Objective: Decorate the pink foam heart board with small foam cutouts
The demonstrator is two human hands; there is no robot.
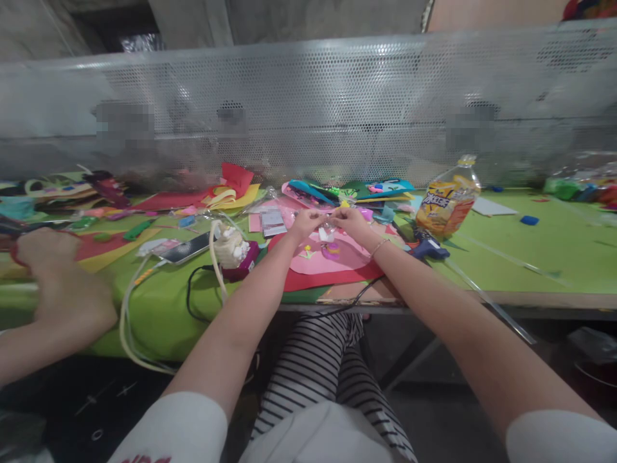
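Observation:
My left hand (308, 223) and my right hand (350, 220) come close together over the craft sheets, fingertips pinched. Between them is a small piece of clear plastic (330, 226), whose exact kind I cannot make out. Just below the fingers shows a small white piece (326, 236). Under my hands a rounded pink sheet (315, 262) lies on a red sheet (308, 281). A small yellow flower (308, 249) and a purple and yellow round piece (331, 251) rest on the pink sheet.
On the right stand a bottle with a yellow label (446, 200) and a dark blue glue gun (430, 248). Leftward lie a phone (190, 249), a power strip with plugs (236, 257) and cables. Another person's hand (45, 247) holds scissors. A perforated metal panel (308, 116) rises behind.

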